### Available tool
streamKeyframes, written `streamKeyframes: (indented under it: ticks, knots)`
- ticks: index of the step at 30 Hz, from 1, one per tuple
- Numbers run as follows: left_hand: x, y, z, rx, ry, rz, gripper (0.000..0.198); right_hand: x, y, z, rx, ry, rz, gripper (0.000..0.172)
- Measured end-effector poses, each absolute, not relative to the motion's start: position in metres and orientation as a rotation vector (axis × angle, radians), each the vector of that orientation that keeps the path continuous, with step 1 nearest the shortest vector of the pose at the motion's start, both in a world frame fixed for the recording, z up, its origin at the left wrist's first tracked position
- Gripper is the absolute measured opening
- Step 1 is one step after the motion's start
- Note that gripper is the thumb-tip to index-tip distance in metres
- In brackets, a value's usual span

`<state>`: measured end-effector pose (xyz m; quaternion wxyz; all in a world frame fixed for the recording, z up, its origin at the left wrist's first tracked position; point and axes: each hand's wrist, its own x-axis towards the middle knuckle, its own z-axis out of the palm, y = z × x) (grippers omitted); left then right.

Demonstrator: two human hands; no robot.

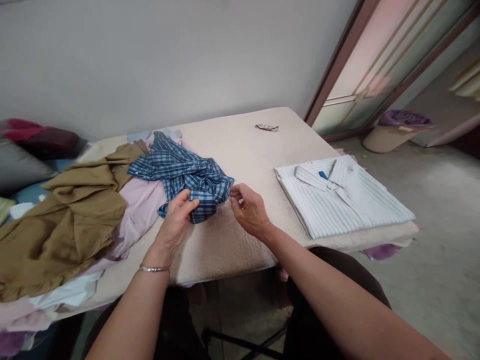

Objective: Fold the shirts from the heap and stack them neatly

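A crumpled blue plaid shirt (187, 165) lies on the cream padded table, partly over other clothes. My left hand (179, 216) pinches its near edge between thumb and fingers. At the shirt's right end is my right hand (249, 209), its fingers curled and thumb close to the fingertips at the fabric edge. Whether cloth sits between those fingertips is too small to tell. To the right rests a folded white striped shirt (348, 200) with its collar facing up and a blue label inside.
Brown garments (71, 215) and a pale pink cloth (138, 205) are heaped at left. Eyeglasses (267, 128) lie near the table's (240, 135) back edge. A lined waste bin (386, 137) stands on the floor at right, by a framed glass door (360, 75).
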<state>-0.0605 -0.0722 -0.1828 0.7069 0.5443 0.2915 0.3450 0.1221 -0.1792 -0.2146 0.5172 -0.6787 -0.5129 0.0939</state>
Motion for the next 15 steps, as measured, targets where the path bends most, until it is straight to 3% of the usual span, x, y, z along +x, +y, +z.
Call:
streamKeyframes:
  ticks: [8, 15]
  knots:
    - [-0.069, -0.075, -0.170, 1.139, 0.579, 0.814, 0.034, 0.113, -0.179, -0.220, -1.754, -1.400, 0.137, 0.029]
    - [-0.081, -0.095, -0.169, 1.157, 0.575, 0.688, 0.041, 0.106, -0.181, -0.213, -1.527, -1.490, 0.102, 0.037]
